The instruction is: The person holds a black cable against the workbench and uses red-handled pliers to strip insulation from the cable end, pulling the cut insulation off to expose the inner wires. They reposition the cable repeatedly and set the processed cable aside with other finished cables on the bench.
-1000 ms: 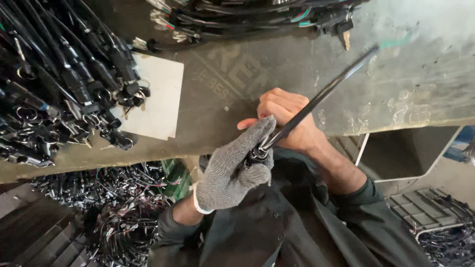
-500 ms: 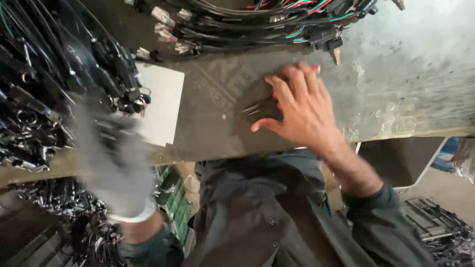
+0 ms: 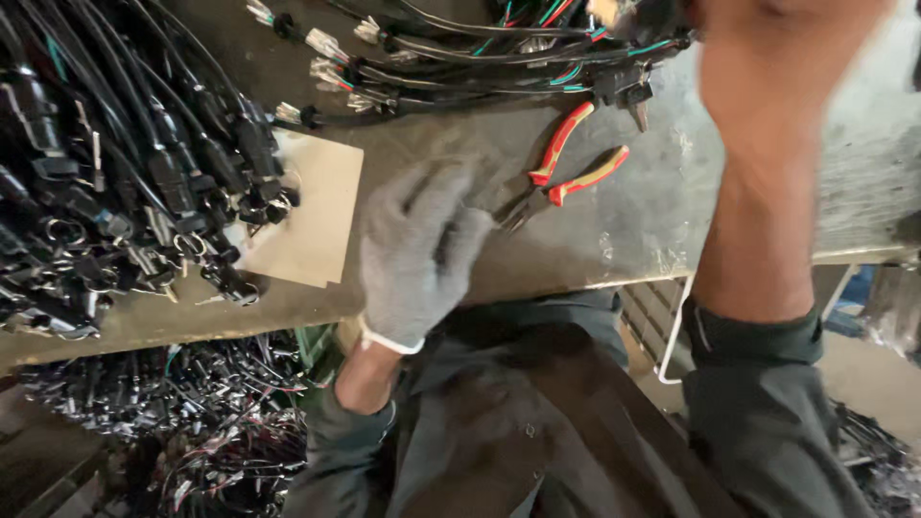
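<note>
My left hand (image 3: pixel 417 251), in a grey knit glove, lies flat on the dark worktable (image 3: pixel 595 240) with its fingers spread. The fingertips touch or nearly touch the jaws of a pair of pliers (image 3: pixel 564 173) with red and yellow handles that lies on the table. My bare right hand (image 3: pixel 767 67) is raised at the far right, blurred, up by the bundle of black cables with coloured wires (image 3: pixel 480 58) along the table's far side. The top edge of the view cuts off its fingers, so what they hold is hidden.
A big heap of black cable harnesses with connectors (image 3: pixel 106 163) covers the table's left side, partly over a beige cardboard sheet (image 3: pixel 317 216). More wire bundles (image 3: pixel 192 422) lie below the table's front edge. A white wire frame (image 3: pixel 676 326) hangs at the right.
A second ago both hands held a long black cable. Now the gloved left hand rests on the table by the pliers, and the right hand has lifted off the table toward the far cables.
</note>
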